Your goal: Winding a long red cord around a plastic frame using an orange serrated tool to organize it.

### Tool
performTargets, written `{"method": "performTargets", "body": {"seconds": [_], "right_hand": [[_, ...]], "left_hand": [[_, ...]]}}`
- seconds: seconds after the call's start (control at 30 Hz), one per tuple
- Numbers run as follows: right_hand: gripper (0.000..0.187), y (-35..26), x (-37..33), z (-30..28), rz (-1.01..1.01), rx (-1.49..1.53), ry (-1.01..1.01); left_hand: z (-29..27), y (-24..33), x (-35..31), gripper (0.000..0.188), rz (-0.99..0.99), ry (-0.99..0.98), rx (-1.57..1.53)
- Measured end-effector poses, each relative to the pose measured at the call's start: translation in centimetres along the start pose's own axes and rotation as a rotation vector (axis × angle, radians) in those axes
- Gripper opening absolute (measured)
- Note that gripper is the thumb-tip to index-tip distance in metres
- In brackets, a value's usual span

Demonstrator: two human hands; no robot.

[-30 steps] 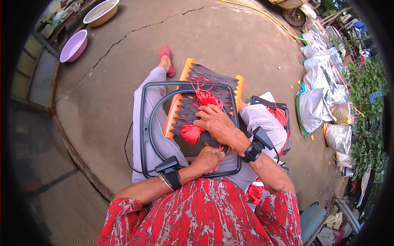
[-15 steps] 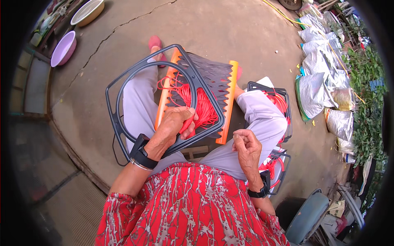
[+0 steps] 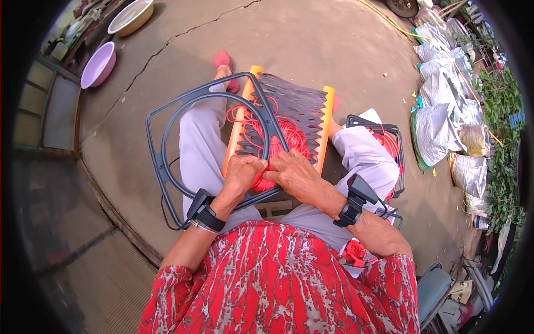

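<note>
A black frame [image 3: 159, 147], squarish outside with a round ring inside, lies tilted over my lap. My left hand [image 3: 240, 171] is closed on the lower right part of its ring. Close beside it, my right hand [image 3: 300, 175] is closed on the red cord, fingertips almost meeting the left thumb. A loose heap of red cord [image 3: 292, 136] lies behind and under both hands. Beneath the cord is a low seat of dark slit webbing [image 3: 292, 92] between two orange bars [image 3: 325, 122]. What lies inside each hand's grip is partly hidden.
More black frames [image 3: 398, 156] with red cord stand beside my right leg. White sacks [image 3: 434, 131] line the right, before green plants [image 3: 498, 111]. A lilac basin [image 3: 99, 65] and a cream basin [image 3: 130, 18] sit at far left. The concrete floor [image 3: 311, 33] is cracked.
My right hand has come from beside my right thigh, left and forward, to the cord and the frame. My left hand stays on the ring. The whole view has shifted slightly.
</note>
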State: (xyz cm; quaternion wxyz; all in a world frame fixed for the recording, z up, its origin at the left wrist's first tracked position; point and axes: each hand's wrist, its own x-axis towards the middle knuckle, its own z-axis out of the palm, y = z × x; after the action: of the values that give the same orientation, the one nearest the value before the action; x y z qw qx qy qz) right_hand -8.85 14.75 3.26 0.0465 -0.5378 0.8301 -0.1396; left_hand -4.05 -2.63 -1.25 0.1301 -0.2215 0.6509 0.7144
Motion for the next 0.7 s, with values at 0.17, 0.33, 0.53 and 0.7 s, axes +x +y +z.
{"method": "performTargets", "body": {"seconds": [0.17, 0.33, 0.53, 0.7], "right_hand": [[0.010, 0.2, 1.7, -0.1, -0.064, -0.210, -0.188], [0.013, 2.3, 1.2, -0.2, -0.102, -0.030, -0.214], [0.030, 1.2, -0.5, -5.3, 0.010, 0.131, 0.026], [0.036, 1.9, 0.4, -6.1, 0.365, 0.576, 0.333]], "left_hand": [[0.0, -0.4, 0.4, 0.013, 0.022, 0.052, 0.020], [0.2, -0.3, 0.6, 0.015, -0.024, 0.001, -0.118], [0.2, 2.8, -0.5, 0.015, -0.155, -0.099, -0.303], [0.4, 3.8, -0.4, 0.019, -0.220, -0.107, -0.268]]}}
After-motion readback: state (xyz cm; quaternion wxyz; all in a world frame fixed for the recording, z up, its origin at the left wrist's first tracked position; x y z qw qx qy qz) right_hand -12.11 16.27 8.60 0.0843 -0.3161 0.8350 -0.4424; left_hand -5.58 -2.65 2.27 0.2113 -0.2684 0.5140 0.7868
